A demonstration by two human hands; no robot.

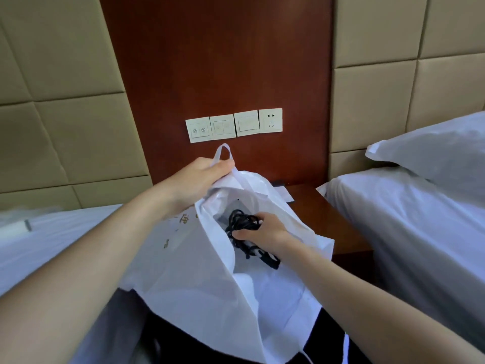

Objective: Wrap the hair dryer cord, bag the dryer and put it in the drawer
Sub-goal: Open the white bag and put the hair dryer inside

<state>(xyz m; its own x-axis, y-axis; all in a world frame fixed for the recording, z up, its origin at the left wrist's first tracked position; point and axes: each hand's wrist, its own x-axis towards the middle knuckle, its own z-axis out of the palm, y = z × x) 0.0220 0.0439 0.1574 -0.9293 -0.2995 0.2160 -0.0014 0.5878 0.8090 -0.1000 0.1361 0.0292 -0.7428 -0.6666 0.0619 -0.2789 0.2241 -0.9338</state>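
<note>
Right hand (265,232) fingers clenched round coiled cord (242,222) inside bag (199,271), left hand (202,177) pinching its rim

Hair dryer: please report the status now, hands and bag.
Left hand holds bag open by its handle. Right hand, grip on cord bundle, inside bag mouth. Dryer mostly hidden. Nothing blocking.

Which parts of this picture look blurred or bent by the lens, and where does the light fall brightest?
Head view: the object on the left bed is smeared by motion blur; the wall panel seams lean and curve from wide-angle distortion; the forearms balloon near the lower corners; light falls brightest on the white bag and pillow, with no harsh glare.
</note>
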